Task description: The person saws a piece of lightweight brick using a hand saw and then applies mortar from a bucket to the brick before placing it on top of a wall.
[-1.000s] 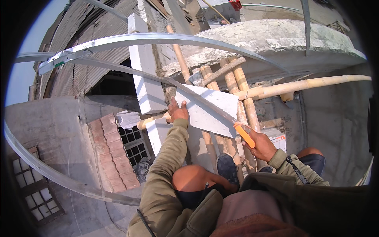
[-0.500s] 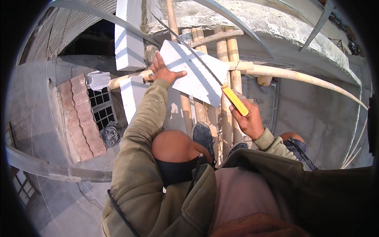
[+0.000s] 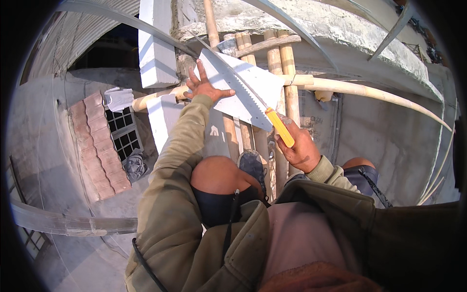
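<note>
My left hand [image 3: 208,87] presses down with spread fingers on the left side of a white, light-looking block [image 3: 265,80]. The block lies tilted across bamboo poles. My right hand [image 3: 302,150] is wrapped round the yellow handle [image 3: 280,127] of a hand saw. Its long thin blade [image 3: 228,68] runs diagonally over the block, pointing up and left. A toothed shadow falls on the block just beside the blade. Whether the blade touches the block I cannot tell for certain.
Bamboo poles [image 3: 288,68] form the narrow staging under my shoes [image 3: 253,168]. More white blocks [image 3: 156,53] stand at the left. Metal strips cross above, and a rough concrete ledge [image 3: 360,36] curves along the far side. Far below left is a tiled awning [image 3: 97,146].
My right hand has drawn the saw toward me and slightly left, and the blade now sits closer to its shadow. My left hand stays on the block.
</note>
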A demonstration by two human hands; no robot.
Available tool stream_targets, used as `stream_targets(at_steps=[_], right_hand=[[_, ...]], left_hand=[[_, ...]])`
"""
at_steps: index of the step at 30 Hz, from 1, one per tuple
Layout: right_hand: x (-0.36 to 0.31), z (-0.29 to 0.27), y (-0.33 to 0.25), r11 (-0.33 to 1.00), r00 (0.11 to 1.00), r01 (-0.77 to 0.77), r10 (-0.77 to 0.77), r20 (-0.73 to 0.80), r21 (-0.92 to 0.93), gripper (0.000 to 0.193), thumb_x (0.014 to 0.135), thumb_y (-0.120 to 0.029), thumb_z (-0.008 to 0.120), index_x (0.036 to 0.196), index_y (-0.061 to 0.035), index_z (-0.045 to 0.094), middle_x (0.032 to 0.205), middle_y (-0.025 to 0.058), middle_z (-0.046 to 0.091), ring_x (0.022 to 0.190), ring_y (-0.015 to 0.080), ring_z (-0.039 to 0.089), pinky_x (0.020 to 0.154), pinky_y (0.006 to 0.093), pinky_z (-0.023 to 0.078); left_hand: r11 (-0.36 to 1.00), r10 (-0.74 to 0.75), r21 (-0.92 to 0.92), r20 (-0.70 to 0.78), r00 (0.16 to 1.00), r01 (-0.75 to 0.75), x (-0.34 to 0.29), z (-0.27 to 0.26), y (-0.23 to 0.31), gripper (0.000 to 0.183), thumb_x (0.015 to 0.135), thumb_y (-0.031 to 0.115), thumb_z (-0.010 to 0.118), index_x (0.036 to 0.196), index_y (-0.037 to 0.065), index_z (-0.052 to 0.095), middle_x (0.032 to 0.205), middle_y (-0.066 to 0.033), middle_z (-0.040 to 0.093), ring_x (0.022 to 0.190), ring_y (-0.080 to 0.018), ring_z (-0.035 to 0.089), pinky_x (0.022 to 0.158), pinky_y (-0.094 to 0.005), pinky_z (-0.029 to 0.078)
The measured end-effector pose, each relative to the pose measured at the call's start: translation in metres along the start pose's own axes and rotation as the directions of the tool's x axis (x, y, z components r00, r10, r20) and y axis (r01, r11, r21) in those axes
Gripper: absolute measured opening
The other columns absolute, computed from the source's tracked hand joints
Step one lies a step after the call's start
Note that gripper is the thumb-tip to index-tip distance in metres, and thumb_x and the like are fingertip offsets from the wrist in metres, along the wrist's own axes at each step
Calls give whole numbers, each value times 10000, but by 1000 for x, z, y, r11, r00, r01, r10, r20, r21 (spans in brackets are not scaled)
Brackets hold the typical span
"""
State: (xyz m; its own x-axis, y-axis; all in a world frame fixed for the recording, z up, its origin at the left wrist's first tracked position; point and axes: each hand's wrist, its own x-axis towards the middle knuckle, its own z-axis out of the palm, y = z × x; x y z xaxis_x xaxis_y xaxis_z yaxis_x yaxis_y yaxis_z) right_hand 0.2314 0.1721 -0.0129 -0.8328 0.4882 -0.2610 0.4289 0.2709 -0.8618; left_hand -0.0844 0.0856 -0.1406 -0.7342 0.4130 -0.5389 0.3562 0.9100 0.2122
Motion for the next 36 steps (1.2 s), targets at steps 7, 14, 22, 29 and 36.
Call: stream_targets(at_steps=[7, 14, 22, 29, 36], right_hand=[[-27, -16, -16, 978, 983, -178, 182, -32, 108, 312, 908, -3, 600, 1217, -1, 557, 822, 258, 679, 769, 479, 675, 685, 457, 537], [20, -4, 10, 990, 995, -98, 96, -26, -102, 360, 884, 4, 638, 1238, 8, 572, 794, 246, 671, 751, 437, 699, 683, 446, 547], [-6, -15, -24, 983, 983, -181, 182, 18, -35, 426, 887, 0, 650, 1298, 7, 537, 802, 258, 677, 775, 462, 695, 701, 464, 560], [6, -6, -21, 975, 974, -217, 219, 49, -47, 420, 833, -22, 678, 1207, 52, 503, 766, 297, 669, 791, 514, 678, 724, 549, 561], [20, -10, -41, 966, 972, -222, 231, 53, -134, 405, 826, -25, 688, 1181, 47, 507, 773, 303, 668, 819, 497, 685, 735, 556, 552]], left_hand=[[999, 21, -30, -65, 998, -23, -8, 0, 3, 1689, 423, 583, 1000, 1648, 372, -143, 1726, -181, 1, 1558, -456, 96, 1156, -716, 160], [998, 38, -49, -82, 996, -42, -7, 6, 9, 1656, 438, 553, 1007, 1660, 363, -95, 1714, -210, 43, 1558, -437, 113, 1163, -716, 128], [999, 43, -28, -90, 995, -46, -9, 1, 5, 1658, 439, 565, 1004, 1661, 352, -95, 1709, -224, 56, 1567, -441, 88, 1164, -727, 122], [999, 28, -23, -99, 995, -31, -7, 6, -3, 1663, 436, 594, 998, 1660, 347, -100, 1702, -255, 65, 1570, -460, 61, 1161, -733, 112], [996, 70, -50, -123, 990, -77, -6, 7, -2, 1655, 431, 598, 997, 1664, 346, -77, 1691, -284, 65, 1559, -474, 87, 1147, -732, 127]])
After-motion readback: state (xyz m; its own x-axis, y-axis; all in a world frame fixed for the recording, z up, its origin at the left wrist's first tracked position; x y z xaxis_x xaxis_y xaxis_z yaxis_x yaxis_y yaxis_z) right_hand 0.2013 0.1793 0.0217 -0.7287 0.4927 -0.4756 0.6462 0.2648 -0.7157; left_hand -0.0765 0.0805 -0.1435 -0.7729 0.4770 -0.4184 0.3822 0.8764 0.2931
